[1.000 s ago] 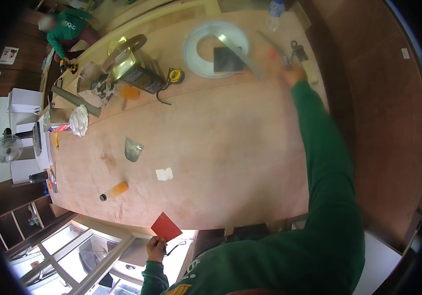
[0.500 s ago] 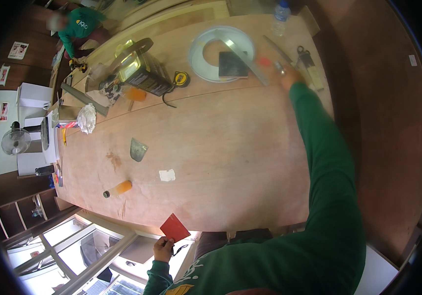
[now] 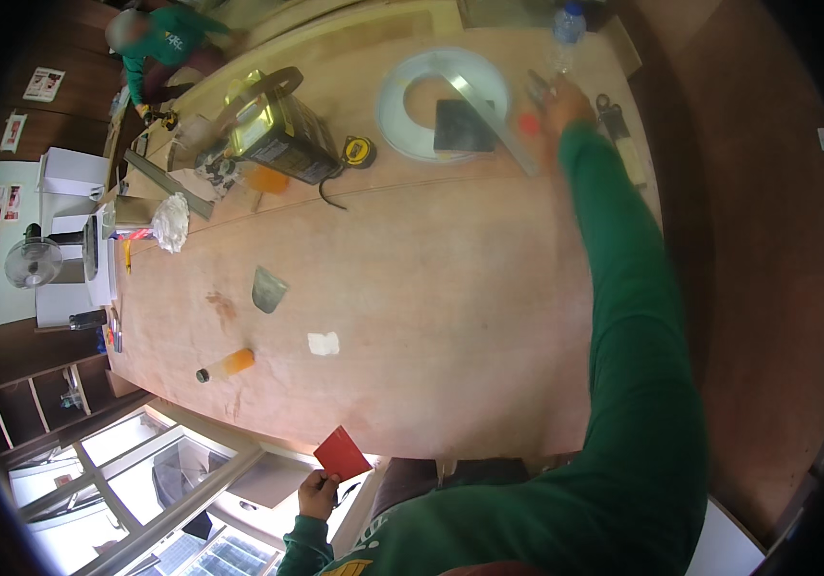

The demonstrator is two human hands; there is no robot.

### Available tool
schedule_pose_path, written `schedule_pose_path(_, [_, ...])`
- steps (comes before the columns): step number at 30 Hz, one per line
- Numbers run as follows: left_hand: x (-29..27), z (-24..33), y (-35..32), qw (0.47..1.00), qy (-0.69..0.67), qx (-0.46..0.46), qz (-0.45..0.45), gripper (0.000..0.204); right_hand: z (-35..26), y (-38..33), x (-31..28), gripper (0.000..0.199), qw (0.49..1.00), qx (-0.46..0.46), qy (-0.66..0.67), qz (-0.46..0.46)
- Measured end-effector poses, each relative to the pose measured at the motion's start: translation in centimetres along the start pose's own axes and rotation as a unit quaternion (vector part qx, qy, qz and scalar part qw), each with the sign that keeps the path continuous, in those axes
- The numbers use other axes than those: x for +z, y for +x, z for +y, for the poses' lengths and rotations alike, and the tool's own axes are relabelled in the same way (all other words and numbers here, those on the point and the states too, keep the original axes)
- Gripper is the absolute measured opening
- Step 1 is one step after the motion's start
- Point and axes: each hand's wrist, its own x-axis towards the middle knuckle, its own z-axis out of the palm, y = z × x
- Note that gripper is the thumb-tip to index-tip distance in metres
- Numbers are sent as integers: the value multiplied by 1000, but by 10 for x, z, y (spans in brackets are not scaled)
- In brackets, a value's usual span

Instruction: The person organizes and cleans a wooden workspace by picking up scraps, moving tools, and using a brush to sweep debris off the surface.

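Note:
My left hand is closed on the corner of a flat red square sheet, held at the table's near edge. My right arm stretches to the far right of the table. There my right hand is over the spot of a long thin tool, its fingers smeared by motion; whether it holds anything is unclear. Close by lie a red round piece, a flat metal strip and scissors. The strip rests across a white ring-shaped lid and a dark square pad.
On the table are a rectangular metal can, a yellow tape measure, a grey-green scraper, a white scrap and an orange bottle. A water bottle stands far right. Another person works at the far left.
My right hand has moved farther away across the table, from beside the red round piece toward the water bottle. My left hand keeps the red sheet, slightly lower in view.

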Motion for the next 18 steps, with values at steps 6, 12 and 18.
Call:
schedule_pose_path(6, [16,4,-1,999,-42,-26,9,14,9,6,-43,52,984,105,-13,-144])
schedule_pose_path(12, [22,4,21,999,16,5,-31,13,57,-1,-10,48,962,42,101,-250])
schedule_pose_path(18, [25,30,29,998,37,22,-34,14,32,6,-13,54,994,11,107,-9])
